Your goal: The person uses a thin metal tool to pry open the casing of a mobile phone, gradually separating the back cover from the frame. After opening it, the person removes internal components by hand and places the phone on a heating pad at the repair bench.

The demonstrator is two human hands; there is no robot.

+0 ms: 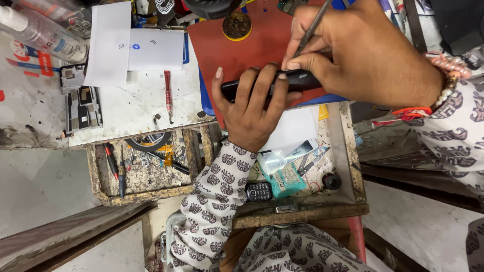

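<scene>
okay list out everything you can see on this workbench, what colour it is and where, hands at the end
Phone: one, black, on its edge over the red mat, gripped.
Red mat: one, bench centre.
Thin metal tool: one, grey, tip at the phone.
Round tin: one, yellow rim, top of mat.
White papers: two, upper left.
Red screwdriver: one, on the white bench top.
Bottle: one, clear, top left.
Keypad phone: one, dark, in the open drawer.
Drawer: wooden, below the bench edge.
Left hand: holds the phone.
Right hand: holds the thin metal tool.
</scene>
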